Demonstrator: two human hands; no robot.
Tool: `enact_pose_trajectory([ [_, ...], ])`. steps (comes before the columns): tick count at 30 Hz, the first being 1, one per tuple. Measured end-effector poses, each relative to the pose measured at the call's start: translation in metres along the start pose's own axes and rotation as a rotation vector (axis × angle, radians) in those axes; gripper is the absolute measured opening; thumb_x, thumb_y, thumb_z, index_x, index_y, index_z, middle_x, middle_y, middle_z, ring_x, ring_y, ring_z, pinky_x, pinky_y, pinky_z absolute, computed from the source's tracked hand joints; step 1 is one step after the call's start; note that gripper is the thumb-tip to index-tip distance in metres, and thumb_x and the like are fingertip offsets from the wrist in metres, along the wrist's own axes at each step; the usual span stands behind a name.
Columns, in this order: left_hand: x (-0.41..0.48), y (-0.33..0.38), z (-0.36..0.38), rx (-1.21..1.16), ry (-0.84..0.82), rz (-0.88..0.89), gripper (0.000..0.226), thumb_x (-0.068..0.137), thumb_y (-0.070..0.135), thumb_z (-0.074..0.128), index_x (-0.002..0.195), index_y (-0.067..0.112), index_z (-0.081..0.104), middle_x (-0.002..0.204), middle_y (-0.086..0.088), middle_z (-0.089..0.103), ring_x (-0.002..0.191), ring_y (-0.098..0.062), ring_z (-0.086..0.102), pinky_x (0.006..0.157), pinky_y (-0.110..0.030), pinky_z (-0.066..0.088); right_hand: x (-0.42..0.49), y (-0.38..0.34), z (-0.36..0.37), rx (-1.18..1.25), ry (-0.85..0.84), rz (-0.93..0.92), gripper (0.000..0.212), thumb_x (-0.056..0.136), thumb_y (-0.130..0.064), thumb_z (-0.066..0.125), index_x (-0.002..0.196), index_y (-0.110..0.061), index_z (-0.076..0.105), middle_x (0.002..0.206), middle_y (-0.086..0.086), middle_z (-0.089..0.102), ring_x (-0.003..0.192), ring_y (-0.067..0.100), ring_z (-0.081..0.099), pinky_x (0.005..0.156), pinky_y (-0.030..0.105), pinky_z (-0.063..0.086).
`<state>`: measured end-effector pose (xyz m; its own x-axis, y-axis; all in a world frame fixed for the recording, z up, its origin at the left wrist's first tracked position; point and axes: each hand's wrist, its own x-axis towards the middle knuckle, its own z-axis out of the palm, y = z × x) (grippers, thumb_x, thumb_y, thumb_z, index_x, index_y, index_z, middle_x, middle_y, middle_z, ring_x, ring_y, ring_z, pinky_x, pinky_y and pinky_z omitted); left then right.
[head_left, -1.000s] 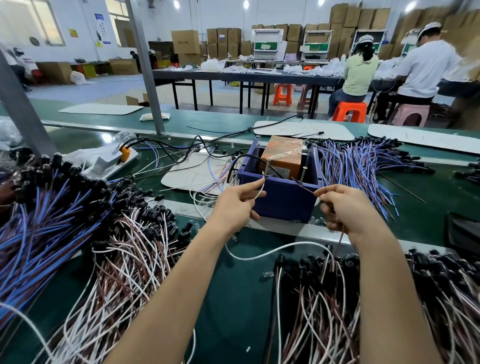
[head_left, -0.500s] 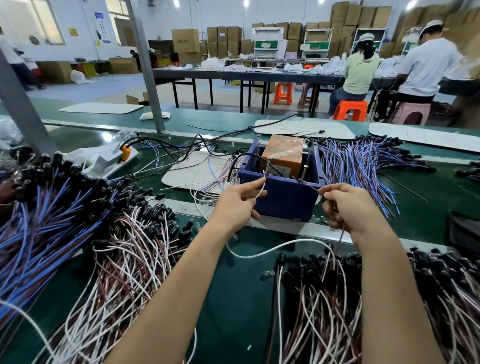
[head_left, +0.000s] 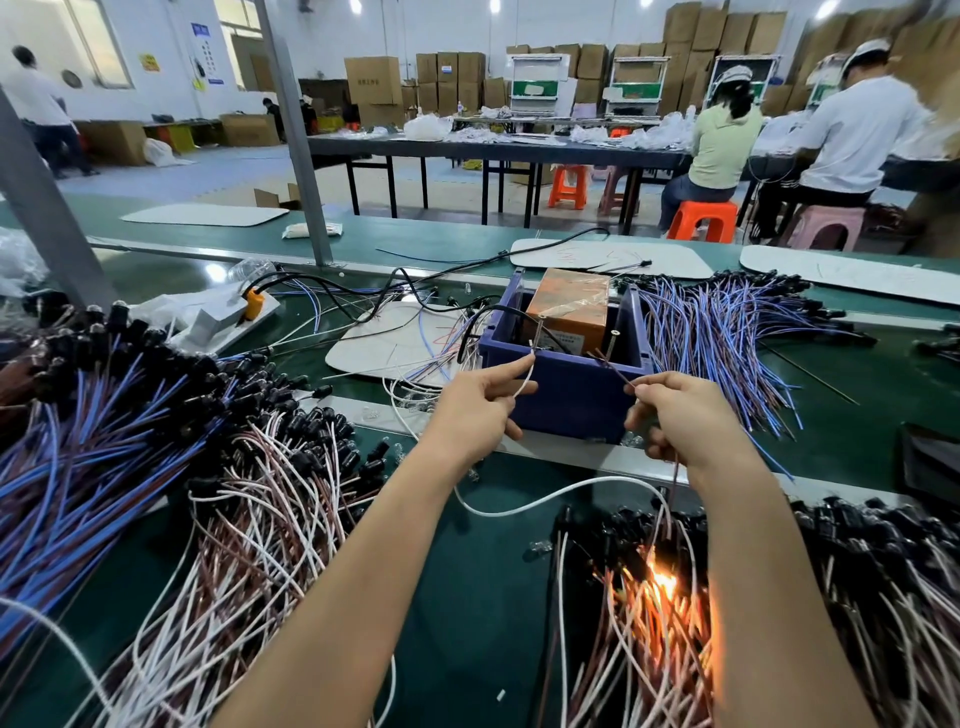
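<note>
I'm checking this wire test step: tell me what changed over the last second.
An orange glow has come on among the wires below the right hand; it was absent before. Both hands barely moved. The left hand still pinches the white wire at the rim of the blue box, and the right hand still holds the brown wire.

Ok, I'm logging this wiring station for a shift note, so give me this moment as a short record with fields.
Left hand: pinches white wire, end raised by the bin's near rim
Right hand: grips dark wire, end pointing toward the bin
Bin: blue, just beyond both hands, orange box inside
Wire bundles: heaped on both sides of the arms and right of the bin
</note>
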<state>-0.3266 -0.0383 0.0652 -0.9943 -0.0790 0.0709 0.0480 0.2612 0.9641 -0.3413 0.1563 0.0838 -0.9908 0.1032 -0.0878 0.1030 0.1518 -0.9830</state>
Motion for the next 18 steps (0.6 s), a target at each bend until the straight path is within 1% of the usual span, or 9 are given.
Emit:
enact_pose_trajectory([
  [2,0.0004,-0.0006,0.0004,-0.006,0.0,-0.001,0.056,0.093,-0.012,0.039,0.134,0.022,0.055,0.12,-0.003,0.066,0.042,-0.003,0.053,0.073,-0.04,0.045,0.0,0.0003,0.0003,-0.019,-0.002,0.003,0.022,0.096,-0.005,0.043,0.085,-0.01,0.06,0.046,0.001,0.059,0.031,0.005,0.035,0.04,0.021,0.032],
  [5,0.0006,-0.0013,-0.0002,-0.01,-0.002,-0.003,0.056,0.093,-0.012,0.039,0.135,0.022,0.055,0.121,-0.003,0.066,0.043,-0.003,0.054,0.074,-0.041,0.046,0.0002,0.0006,0.0008,-0.033,-0.005,0.009,0.023,0.096,-0.004,0.043,0.084,-0.009,0.062,0.045,0.001,0.059,0.03,0.005,0.034,0.037,0.021,0.032],
  [7,0.0006,-0.0012,-0.0005,-0.011,-0.006,-0.001,0.056,0.093,-0.012,0.039,0.135,0.022,0.055,0.121,-0.003,0.066,0.043,-0.003,0.054,0.073,-0.04,0.045,0.0003,0.0005,0.0008,-0.038,-0.005,0.009,0.024,0.096,-0.004,0.043,0.084,-0.009,0.062,0.046,0.001,0.058,0.029,0.004,0.034,0.036,0.021,0.032],
  [11,-0.0001,-0.0002,-0.0005,-0.009,-0.003,-0.005,0.056,0.093,-0.011,0.04,0.134,0.023,0.055,0.121,-0.002,0.066,0.044,-0.003,0.055,0.061,-0.033,0.042,-0.0004,-0.0001,0.0014,-0.053,-0.003,0.009,0.024,0.096,-0.005,0.043,0.084,-0.009,0.063,0.048,0.002,0.059,0.029,0.003,0.035,0.039,0.021,0.032],
  [15,-0.0016,0.0008,-0.0013,-0.005,-0.004,-0.004,0.055,0.093,-0.011,0.04,0.134,0.023,0.055,0.121,-0.001,0.067,0.044,-0.003,0.055,0.057,-0.028,0.04,-0.0024,-0.0005,0.0013,-0.051,-0.009,0.018,0.024,0.097,-0.005,0.042,0.085,-0.008,0.063,0.051,0.004,0.059,0.03,0.005,0.034,0.04,0.022,0.032],
  [18,-0.003,0.0026,-0.0016,0.009,-0.002,-0.004,0.055,0.094,-0.011,0.04,0.134,0.023,0.055,0.121,-0.001,0.067,0.044,-0.003,0.055,0.06,-0.031,0.042,-0.0035,-0.0008,0.0013,-0.056,-0.008,0.02,0.025,0.097,-0.005,0.042,0.084,-0.008,0.063,0.051,0.004,0.059,0.031,0.005,0.034,0.042,0.023,0.032],
])
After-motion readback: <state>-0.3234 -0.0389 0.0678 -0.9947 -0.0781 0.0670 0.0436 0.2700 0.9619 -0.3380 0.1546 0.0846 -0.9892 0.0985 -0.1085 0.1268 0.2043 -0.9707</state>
